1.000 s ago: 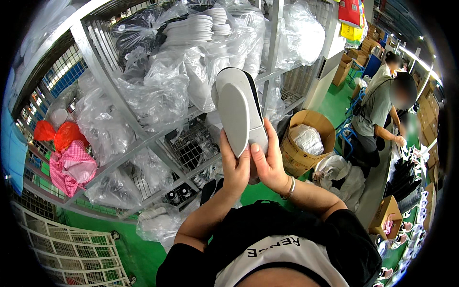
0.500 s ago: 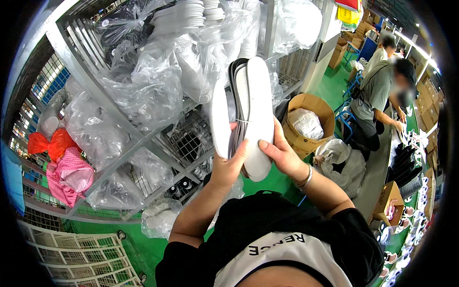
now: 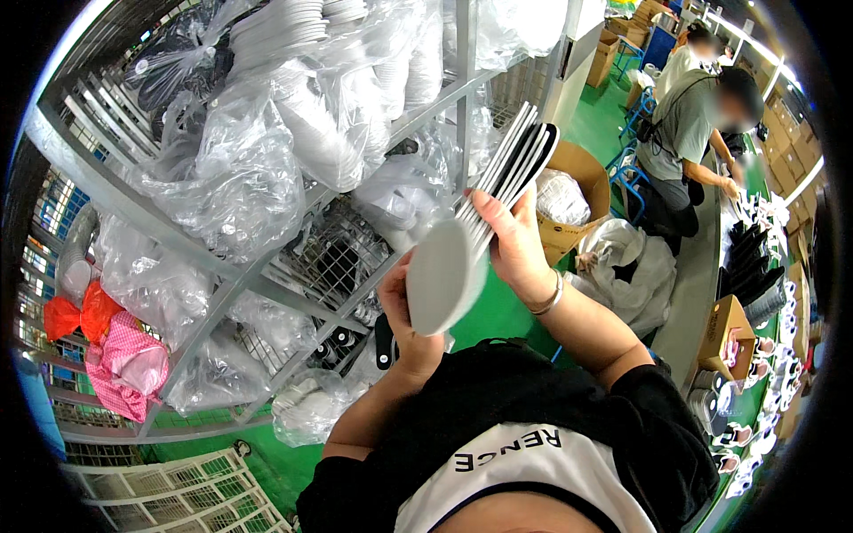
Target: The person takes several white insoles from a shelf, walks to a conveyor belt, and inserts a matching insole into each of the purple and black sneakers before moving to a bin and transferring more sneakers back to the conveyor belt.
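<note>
Both hands hold a bundle of shoe insoles (image 3: 441, 277), mostly white with a few black ones among them. The bundle is tilted, its edges fanned out at the upper right and a pale broad face turned toward me at the lower left. My left hand (image 3: 410, 330) is closed around the lower left end, its fingers partly hidden behind it. My right hand (image 3: 515, 242) grips the edges farther up, thumb on the near side. The bundle is held in the air in front of a metal rack (image 3: 204, 191).
Clear plastic bags (image 3: 233, 169) of white insoles fill the rack, with a pink checked bag (image 3: 129, 360) at left. A cardboard box (image 3: 593, 169) and a white sack (image 3: 626, 275) stand right. Beyond, people (image 3: 680, 133) work at a bench lined with shoes. A white cart (image 3: 178, 497) stands lower left.
The insole bundle has been turned and tipped from upright to slanting right, showing its edges. My right hand has shifted up along it, and my left hand has moved to its lower end.
</note>
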{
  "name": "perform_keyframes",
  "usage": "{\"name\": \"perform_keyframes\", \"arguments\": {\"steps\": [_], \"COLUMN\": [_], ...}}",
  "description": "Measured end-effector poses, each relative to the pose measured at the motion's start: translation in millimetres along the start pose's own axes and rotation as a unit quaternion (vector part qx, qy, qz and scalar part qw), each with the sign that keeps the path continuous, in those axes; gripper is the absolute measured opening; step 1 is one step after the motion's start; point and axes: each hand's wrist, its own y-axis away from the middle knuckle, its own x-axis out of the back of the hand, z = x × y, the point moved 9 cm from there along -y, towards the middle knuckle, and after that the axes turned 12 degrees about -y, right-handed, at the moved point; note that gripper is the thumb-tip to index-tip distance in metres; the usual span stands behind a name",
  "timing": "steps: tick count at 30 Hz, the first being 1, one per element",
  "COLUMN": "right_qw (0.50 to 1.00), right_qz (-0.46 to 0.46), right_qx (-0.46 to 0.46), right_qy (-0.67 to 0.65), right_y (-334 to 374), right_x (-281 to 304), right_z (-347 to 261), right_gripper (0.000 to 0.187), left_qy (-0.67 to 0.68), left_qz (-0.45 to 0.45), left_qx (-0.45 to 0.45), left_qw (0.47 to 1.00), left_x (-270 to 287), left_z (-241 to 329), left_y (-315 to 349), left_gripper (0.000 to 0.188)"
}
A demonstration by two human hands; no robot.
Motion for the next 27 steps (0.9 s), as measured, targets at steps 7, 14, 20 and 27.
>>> {"name": "perform_keyframes", "arguments": {"steps": [7,14,20,27], "right_qw": [0.998,1.000,0.995,0.897], "right_qz": [-0.052,-0.011,-0.032,-0.018], "right_qx": [-0.018,-0.004,0.046,0.224], "right_qy": [0.023,0.028,0.077,0.380], "right_y": [10,10,17,20], "right_x": [-18,3,-3,-9], "right_z": [5,9,6,-14], "right_gripper": [0.079,0.073,0.084,0.081], "left_qy": [0.215,-0.077,-0.117,-0.266], "left_qz": [0.097,-0.021,-0.054,-0.182], "left_qx": [0.216,0.147,-0.041,-0.026], "left_qw": [0.947,0.986,0.991,0.946], "left_x": [-6,4,-8,-25], "left_z": [-30,-25,32,13], "left_y": [-11,-30,-30,-23], "left_gripper": [0.058,0.028,0.054,0.063]}}
